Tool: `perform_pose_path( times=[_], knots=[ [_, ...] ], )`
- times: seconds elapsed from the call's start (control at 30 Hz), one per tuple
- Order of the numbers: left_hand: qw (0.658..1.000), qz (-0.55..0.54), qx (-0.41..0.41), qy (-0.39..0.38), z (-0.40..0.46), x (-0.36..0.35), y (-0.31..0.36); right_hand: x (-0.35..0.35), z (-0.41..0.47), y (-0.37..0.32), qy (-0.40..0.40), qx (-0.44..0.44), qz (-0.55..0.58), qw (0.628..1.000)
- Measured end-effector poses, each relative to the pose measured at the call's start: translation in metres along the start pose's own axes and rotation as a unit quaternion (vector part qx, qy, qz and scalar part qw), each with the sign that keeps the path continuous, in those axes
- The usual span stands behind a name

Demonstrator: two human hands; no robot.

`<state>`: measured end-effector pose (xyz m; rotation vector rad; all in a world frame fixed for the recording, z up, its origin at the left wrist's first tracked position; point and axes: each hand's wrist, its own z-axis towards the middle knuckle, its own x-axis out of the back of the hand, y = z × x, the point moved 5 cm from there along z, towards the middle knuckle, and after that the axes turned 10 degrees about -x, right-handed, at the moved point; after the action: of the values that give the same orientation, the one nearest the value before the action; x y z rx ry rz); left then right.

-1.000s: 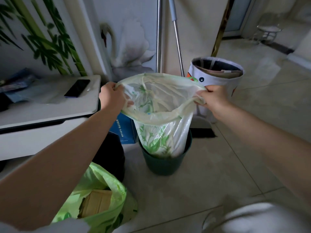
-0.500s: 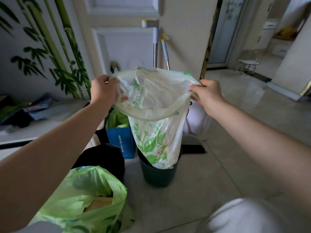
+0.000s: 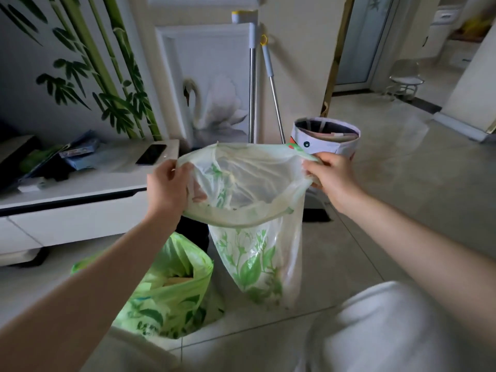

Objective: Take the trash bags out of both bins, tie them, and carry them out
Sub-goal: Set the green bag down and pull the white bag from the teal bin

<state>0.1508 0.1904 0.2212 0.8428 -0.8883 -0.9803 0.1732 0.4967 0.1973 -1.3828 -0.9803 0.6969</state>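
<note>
Translucent white plastic trash bag with green leaf print hangs mid-frame, mouth held open, bottom near the tiled floor. Left hand clamped on its rim at 9 o'clock, right hand clamped on the rim at 3 o'clock; hands apart. Small debris inside, contents unclear. At 7 o'clock of it, open green plastic trash bag on the floor, holding cardboard pieces. At 1 o'clock, white printed cylindrical bin, contents indistinct. Dark phone on white bench. Print on green bag unreadable.
</note>
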Motion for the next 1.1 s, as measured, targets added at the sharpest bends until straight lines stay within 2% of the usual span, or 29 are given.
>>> perform_pose_path(
  times=[0.23, 0.43, 0.57, 0.7, 0.8, 0.87, 0.93, 1.0, 1.1],
  knots=[
    [0.995, 0.045, 0.063, -0.058, -0.053, 0.005, -0.073, -0.011, -0.018, 0.082, -0.042, -0.061, -0.089, 0.993],
    [0.979, 0.115, 0.11, -0.124, -0.109, 0.002, -0.128, -0.023, -0.024, 0.156, -0.086, -0.122, -0.177, 0.973],
    [0.965, 0.124, 0.189, -0.131, -0.136, 0.009, -0.176, -0.018, -0.021, 0.2, -0.092, -0.18, -0.263, 0.943],
    [0.934, 0.124, 0.277, -0.19, -0.151, 0.016, -0.233, -0.017, -0.025, 0.224, -0.133, -0.224, -0.338, 0.904],
    [0.915, 0.106, 0.338, -0.192, -0.156, 0.017, -0.241, -0.02, -0.026, 0.23, -0.147, -0.248, -0.366, 0.885],
    [0.885, 0.116, 0.386, -0.233, -0.162, 0.014, -0.241, -0.023, -0.027, 0.233, -0.158, -0.237, -0.444, 0.85],
    [0.848, 0.136, 0.409, -0.309, -0.17, 0.009, -0.241, -0.026, -0.025, 0.233, -0.15, -0.183, -0.531, 0.814],
    [0.829, 0.165, 0.404, -0.35, -0.172, 0.008, -0.243, -0.033, -0.019, 0.23, -0.138, -0.125, -0.554, 0.812],
    [0.831, 0.164, 0.397, -0.354, -0.17, 0.007, -0.243, -0.049, -0.012, 0.221, -0.154, -0.076, -0.526, 0.833]
  ],
)
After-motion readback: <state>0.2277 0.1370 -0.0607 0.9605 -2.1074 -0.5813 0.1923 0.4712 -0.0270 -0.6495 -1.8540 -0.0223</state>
